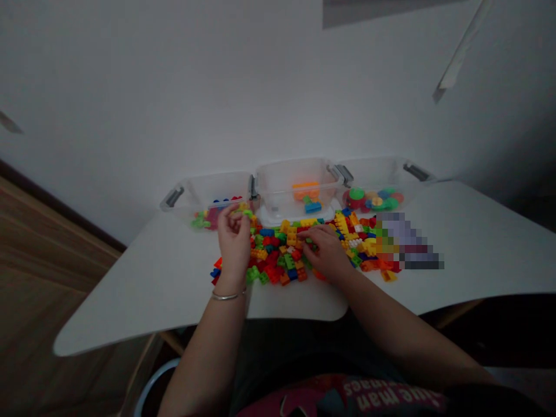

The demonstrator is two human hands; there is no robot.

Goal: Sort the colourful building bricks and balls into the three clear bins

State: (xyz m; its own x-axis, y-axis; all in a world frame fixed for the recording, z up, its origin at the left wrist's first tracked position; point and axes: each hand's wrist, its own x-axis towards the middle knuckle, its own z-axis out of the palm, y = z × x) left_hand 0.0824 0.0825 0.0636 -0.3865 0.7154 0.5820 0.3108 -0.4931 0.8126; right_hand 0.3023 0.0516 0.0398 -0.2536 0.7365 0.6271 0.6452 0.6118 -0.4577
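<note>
A loose pile of colourful toy building bricks (273, 272) spreads over the white table. My left hand (234, 229) is raised at the pile's left side, in front of the left clear bin (221, 182). Its fingers curl in towards the thumb; whatever they hold, if anything, is too small to make out. Over the middle right of the pile lies my right hand (325, 249), fingers bent and thumb apart, its tips among the bricks near a yellow-orange brick (291, 237). No brick shows clearly in its grasp.
Against the wall, the middle clear bin (278, 174) holds orange and blue bricks. Round and flower-like colourful pieces lie in the right clear bin (373, 171). A blurred-out pale item (403, 234) lies right of the pile. The white table (478, 243) has a curved front edge.
</note>
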